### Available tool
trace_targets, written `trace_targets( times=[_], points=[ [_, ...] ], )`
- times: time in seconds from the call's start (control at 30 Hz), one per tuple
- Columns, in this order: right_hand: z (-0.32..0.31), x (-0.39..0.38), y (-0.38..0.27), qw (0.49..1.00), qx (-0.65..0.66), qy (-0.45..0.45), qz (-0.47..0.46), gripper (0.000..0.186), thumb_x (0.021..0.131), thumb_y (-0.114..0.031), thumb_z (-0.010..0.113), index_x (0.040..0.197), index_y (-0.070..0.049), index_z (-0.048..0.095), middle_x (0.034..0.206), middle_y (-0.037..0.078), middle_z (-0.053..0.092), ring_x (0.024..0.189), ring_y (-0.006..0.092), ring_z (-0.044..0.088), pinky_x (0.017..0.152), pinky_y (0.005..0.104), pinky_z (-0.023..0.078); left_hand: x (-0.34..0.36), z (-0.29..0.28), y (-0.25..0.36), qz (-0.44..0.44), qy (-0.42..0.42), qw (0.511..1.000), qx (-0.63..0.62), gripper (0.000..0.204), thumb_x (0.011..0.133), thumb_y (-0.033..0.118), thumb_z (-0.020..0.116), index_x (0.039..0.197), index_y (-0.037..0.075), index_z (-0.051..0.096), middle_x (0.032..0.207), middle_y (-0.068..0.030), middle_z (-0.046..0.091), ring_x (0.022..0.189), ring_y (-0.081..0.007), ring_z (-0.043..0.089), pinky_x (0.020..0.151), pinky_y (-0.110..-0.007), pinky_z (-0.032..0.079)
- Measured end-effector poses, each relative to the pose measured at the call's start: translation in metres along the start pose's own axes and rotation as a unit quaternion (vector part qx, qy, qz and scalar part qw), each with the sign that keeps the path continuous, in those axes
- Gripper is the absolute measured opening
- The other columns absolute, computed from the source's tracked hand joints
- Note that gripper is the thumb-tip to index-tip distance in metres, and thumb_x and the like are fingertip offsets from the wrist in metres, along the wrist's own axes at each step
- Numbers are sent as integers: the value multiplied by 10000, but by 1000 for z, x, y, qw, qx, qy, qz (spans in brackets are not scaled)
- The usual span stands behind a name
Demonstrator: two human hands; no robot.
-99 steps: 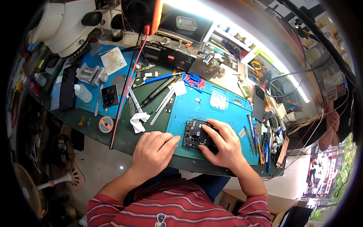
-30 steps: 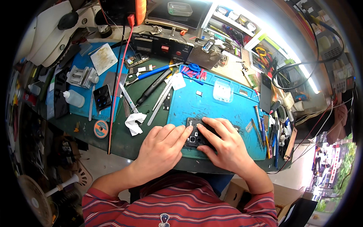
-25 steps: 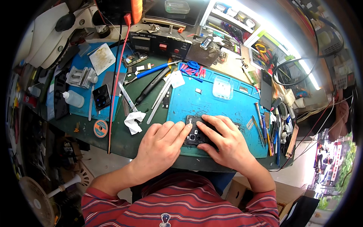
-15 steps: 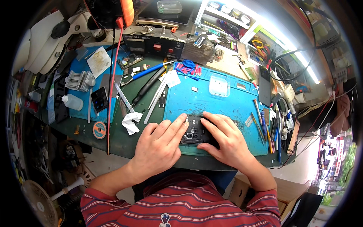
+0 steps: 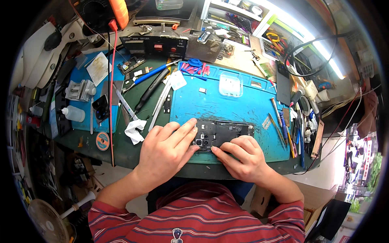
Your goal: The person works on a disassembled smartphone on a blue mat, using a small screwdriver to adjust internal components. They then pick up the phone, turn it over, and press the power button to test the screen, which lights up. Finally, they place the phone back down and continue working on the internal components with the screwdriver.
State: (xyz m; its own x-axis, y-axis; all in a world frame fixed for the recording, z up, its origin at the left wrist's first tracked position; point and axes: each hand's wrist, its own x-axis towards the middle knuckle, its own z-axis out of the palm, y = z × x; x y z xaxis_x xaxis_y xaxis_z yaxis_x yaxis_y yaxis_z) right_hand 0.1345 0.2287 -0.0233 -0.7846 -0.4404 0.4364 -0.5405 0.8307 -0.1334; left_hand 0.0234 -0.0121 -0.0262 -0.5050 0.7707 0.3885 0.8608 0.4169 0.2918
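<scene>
An opened black phone, back cover off and circuit parts showing, lies flat on the blue work mat near its front edge. My left hand rests on the mat with its fingers spread, fingertips pressing the phone's left end by the camera module. My right hand lies over the phone's lower edge, with the thumb and index tip touching its near side. Neither hand holds a tool.
Tweezers, a blue-handled screwdriver and a crumpled white tissue lie left of the mat. A small clear parts box sits at the mat's back. More hand tools line the right edge. A bench power unit stands behind.
My right hand has slid back off the phone's top, uncovering most of it. My left fingers have reached onto its left end. The view has tilted a little further over the bench.
</scene>
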Motion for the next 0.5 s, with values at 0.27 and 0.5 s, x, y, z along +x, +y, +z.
trace_targets(
  times=[0.27,0.5],
  points=[
    [0,0,2,999,34,27,23,409,753,-119,785,1155,-55,761,1050,36,643,924,214,624,810,375,526,3,-3,-8,42,-31,998,-16,458,826,194,822,1238,22,715,1356,-54,678,1170,-226,623,972,-385,504],
    [-6,3,3,997,32,-35,59,540,799,-256,824,1286,-52,709,1069,50,613,956,238,606,835,399,513,6,-3,-12,56,-61,996,-30,546,818,178,825,1339,107,679,1376,-55,642,1212,-250,606,1003,-414,500]
  ],
)
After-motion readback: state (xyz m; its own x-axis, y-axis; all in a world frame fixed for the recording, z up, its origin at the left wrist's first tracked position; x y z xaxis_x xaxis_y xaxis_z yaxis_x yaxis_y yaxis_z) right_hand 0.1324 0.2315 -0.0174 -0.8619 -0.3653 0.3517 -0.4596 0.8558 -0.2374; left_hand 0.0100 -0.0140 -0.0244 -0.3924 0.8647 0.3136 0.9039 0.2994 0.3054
